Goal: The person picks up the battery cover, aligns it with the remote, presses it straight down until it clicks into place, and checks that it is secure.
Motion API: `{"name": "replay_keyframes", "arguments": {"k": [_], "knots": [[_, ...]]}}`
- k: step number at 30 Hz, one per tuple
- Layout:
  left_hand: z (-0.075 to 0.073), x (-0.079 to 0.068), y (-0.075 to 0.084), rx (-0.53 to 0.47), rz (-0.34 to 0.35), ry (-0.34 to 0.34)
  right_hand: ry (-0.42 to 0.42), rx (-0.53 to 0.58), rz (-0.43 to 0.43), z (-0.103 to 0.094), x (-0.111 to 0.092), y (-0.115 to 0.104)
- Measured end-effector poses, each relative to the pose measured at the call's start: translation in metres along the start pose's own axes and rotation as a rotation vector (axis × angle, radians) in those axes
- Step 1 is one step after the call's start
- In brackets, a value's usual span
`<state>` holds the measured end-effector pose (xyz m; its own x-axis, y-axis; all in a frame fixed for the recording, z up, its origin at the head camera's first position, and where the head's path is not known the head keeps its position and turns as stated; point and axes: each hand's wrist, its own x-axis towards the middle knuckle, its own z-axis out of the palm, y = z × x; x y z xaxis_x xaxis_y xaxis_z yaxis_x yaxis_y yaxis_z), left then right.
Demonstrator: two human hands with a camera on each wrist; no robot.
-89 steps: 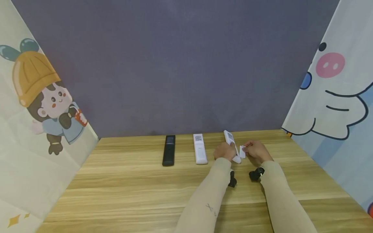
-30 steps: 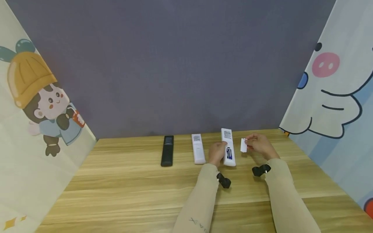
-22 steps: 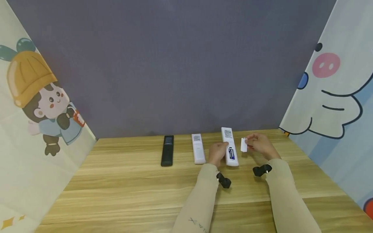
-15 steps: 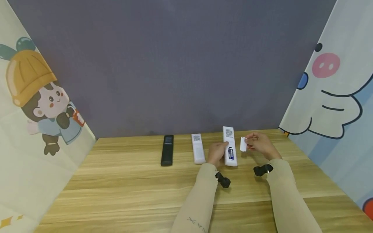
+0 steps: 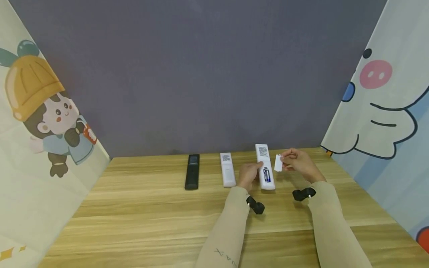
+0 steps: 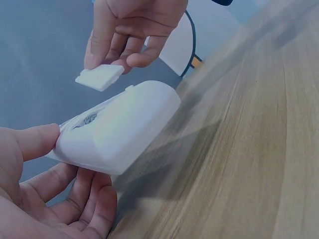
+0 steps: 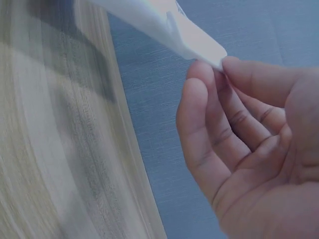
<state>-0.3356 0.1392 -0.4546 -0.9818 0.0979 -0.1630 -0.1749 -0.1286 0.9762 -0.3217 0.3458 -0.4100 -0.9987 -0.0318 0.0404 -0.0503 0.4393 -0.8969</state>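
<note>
My left hand (image 5: 248, 175) grips a white remote control (image 5: 263, 160) by its left edge, thumb on the back face and fingers beneath. The remote's battery bay is uncovered, with blue batteries (image 5: 266, 175) inside. Seen from the left wrist, the remote (image 6: 119, 129) is tilted and held above the tabletop. Between thumb and fingers my right hand (image 5: 298, 162) pinches a small white battery cover (image 5: 278, 163), just right of the remote. In the left wrist view the cover (image 6: 100, 77) is apart from the remote.
A second white remote (image 5: 228, 170) lies back up on the wooden table (image 5: 151, 216), left of my left hand. Farther left lies a black remote (image 5: 192, 172). A dark grey partition (image 5: 207, 78) rises along the table's back edge, with printed cloth panels at both sides.
Three seconds ago the remote lay slanted under my left hand. It now stands straighter with its battery bay showing. My right hand has raised the cover slightly and, lately, brought it a little nearer the remote.
</note>
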Motion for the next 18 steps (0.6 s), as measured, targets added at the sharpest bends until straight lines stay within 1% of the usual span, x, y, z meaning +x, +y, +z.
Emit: {"name": "replay_keyframes", "arguments": {"k": [7, 18], "knots": [[-0.0022, 0.0032, -0.0012, 0.011, 0.002, -0.01, 0.006, -0.032, -0.016, -0.0011, -0.0004, -0.0048], [-0.0019, -0.0001, 0.0013, 0.013, -0.009, -0.042, 0.002, -0.02, -0.031, -0.0016, -0.0004, -0.0075]]}}
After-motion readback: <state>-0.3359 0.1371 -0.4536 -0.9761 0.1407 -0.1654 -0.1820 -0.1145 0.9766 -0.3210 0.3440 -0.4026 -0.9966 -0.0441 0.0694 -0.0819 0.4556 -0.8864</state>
